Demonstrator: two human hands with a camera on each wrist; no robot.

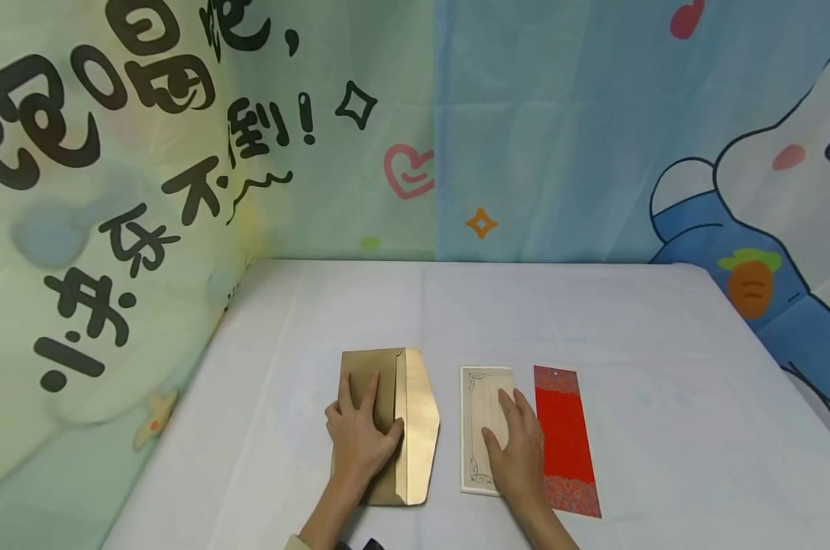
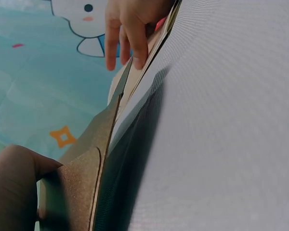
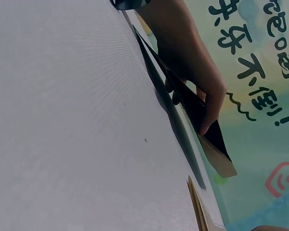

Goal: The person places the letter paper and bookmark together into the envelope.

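A gold envelope (image 1: 380, 466) lies on the white table with its flap (image 1: 421, 428) unfolded to the right. My left hand (image 1: 360, 443) rests on it, fingers spread and fairly straight, thumb at the edge beside the flap. In the right wrist view the same envelope (image 3: 219, 161) shows edge-on under that thumb. To the right lies a stack of cream cards (image 1: 479, 451) with an ornate printed border. My right hand (image 1: 521, 451) lies over the stack's right side with extended, relaxed fingers, hiding part of it. The stacked edges (image 3: 197, 207) show at the bottom of the right wrist view.
Just right of the cards is a long red card (image 1: 569, 435) with patterned ends, partly behind my right hand. The white tablecloth (image 1: 676, 428) extends beyond it. Printed cloth backdrops (image 1: 538, 153) stand along the back and left side.
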